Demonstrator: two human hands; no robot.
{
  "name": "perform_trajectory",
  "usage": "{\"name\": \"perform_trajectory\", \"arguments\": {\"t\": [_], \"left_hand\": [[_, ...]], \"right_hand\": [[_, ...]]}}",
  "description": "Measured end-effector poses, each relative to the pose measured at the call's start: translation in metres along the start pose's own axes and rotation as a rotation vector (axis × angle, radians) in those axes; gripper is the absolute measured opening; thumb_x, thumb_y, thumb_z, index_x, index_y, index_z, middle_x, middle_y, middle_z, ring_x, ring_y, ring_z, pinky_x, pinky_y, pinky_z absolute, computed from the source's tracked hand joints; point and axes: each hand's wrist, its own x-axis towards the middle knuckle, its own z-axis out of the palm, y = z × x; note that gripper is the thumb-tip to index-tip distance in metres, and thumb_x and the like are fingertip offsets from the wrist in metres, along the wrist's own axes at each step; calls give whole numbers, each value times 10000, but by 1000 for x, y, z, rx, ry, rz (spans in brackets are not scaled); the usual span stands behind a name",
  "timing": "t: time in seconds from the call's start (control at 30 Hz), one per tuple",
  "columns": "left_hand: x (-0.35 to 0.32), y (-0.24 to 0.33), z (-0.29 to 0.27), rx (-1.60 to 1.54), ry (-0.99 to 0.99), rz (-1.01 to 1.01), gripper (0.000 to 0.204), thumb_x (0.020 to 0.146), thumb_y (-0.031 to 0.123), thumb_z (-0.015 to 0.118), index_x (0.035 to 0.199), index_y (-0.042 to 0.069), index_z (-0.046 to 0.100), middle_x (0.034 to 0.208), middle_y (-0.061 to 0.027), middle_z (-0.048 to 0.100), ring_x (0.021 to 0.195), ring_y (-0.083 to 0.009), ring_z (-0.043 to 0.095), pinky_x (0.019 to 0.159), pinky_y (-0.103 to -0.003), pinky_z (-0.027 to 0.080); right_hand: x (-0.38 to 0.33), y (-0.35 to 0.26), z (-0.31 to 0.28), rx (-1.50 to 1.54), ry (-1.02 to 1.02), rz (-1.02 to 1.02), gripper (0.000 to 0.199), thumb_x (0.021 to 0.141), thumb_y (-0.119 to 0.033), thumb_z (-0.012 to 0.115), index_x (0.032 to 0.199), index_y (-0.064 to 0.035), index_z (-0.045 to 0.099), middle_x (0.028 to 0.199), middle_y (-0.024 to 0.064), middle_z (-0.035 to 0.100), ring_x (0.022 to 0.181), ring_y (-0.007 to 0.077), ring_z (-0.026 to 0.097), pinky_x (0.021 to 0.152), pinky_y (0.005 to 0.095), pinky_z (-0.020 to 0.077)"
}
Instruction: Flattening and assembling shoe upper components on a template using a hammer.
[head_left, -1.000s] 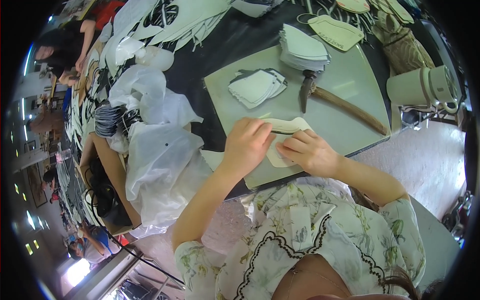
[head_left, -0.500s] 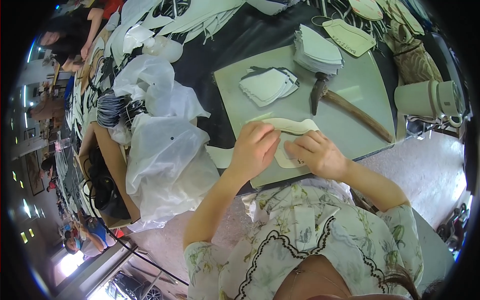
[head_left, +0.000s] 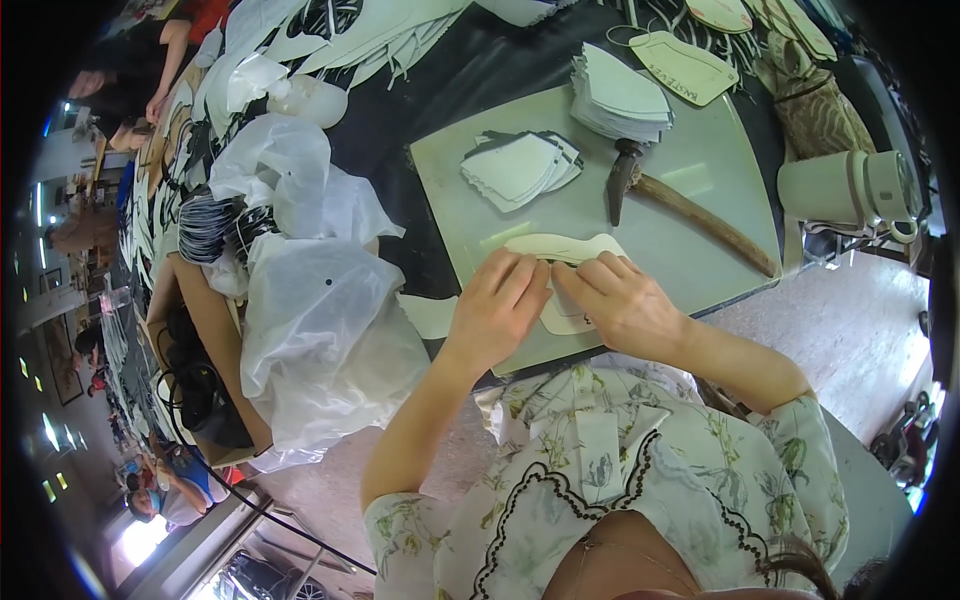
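A cream, curved flat piece [head_left: 568, 243] lies at the near edge of the pale green board [head_left: 450, 195]. My left hand [head_left: 498, 308] is closed at its left part, fingers bent and pressed together over a dark edge. From the other side my right hand [head_left: 635, 308] pinches the same edge, its fingertips almost touching those of the left. Between the hands, a lower cream part [head_left: 562, 318] with a dark mark shows below the fingers. What exactly lies under the fingertips is hidden.
Beyond the hands lie a wooden-handled hammer [head_left: 700, 215], a small pile of white cut pieces [head_left: 520, 168] and a taller stack [head_left: 618, 98]. A pale lidded cup [head_left: 825, 188] stands at right. Plastic bags [head_left: 315, 310] and a cardboard box [head_left: 210, 340] are at left.
My right hand has moved left along the piece, bringing its fingertips up to the left hand's. My left hand stays at the left part. The whole view has shifted slightly.
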Motion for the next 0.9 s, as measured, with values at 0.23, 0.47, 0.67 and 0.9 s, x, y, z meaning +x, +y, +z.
{"name": "perform_trajectory", "arguments": {"t": [0.23,0.47,0.67,0.9], "left_hand": [[-2,-2,2,-11,-6,15,358,762,88,764,1090,-4,655,1112,-107,604,1014,-294,588,859,-397,534],[0,-4,3,-33,33,26,392,740,72,778,1101,1,642,1113,-101,594,1014,-295,584,853,-400,529],[-5,-4,1,-5,35,28,392,744,86,777,1104,9,641,1129,-90,583,1039,-292,572,871,-404,525],[-6,-5,5,9,34,3,348,755,130,736,1070,8,650,1111,-71,589,1081,-274,564,930,-399,523]], "right_hand": [[-2,4,-24,131,-32,42,507,692,-12,683,1190,-7,591,1007,101,588,946,290,599,808,368,533],[-20,65,-50,-388,104,329,585,737,-3,698,1296,-8,525,1166,139,583,1071,335,559,888,428,454],[-4,39,-68,-233,93,216,327,853,-79,677,1140,2,544,917,124,606,748,296,635,592,400,511],[13,8,-61,-215,-265,179,276,952,-274,621,866,-27,532,703,114,604,536,299,618,480,405,493]]}}
